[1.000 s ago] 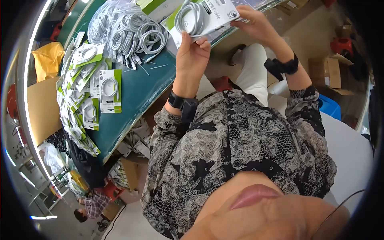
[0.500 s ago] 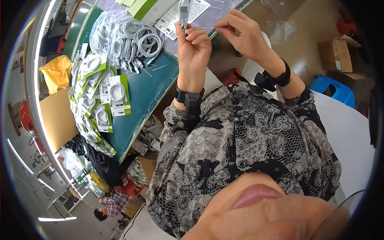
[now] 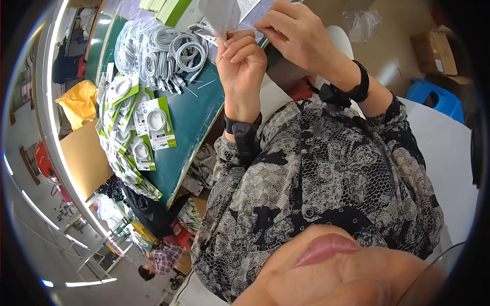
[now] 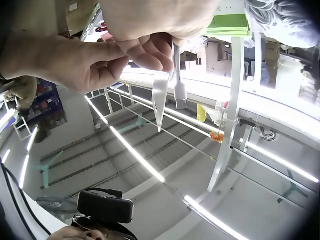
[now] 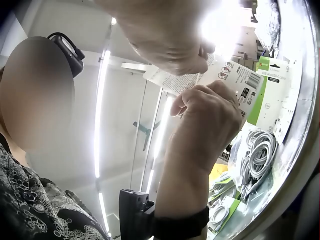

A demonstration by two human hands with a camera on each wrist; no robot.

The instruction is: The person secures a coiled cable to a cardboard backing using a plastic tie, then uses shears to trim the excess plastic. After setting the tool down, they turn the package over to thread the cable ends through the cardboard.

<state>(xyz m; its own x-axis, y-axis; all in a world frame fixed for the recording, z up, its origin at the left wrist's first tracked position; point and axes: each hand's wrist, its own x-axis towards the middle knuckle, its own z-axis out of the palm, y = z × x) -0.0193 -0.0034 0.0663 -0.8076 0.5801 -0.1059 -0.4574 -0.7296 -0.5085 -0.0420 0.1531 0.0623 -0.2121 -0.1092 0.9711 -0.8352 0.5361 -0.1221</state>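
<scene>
My left hand [image 3: 242, 58] grips a printed cable card [image 3: 217, 14] at its lower edge, fingers curled. A grey USB cable is on the card; its plug [image 4: 180, 95] hangs below the fingers in the left wrist view. The card's barcoded back [image 5: 240, 85] faces the right wrist camera. Beside the card, the right hand [image 3: 301, 38] holds thumb and fingertips pinched together, as around the thin white tie seen earlier; the tie itself is hidden now.
Coiled grey cables [image 3: 168, 51] in clear plastic lie on the green table [image 3: 196, 109]. Several carded cables [image 3: 125, 122] are heaped to the left. Green-edged cards [image 3: 166, 7] are stacked at the back. A blue stool [image 3: 434, 99] and a cardboard box [image 3: 434, 53] stand at right.
The card has turned from face-up through edge-on, and is tilted now. The right hand left its edge, drew a thin white tie outward, then came back in toward the left hand.
</scene>
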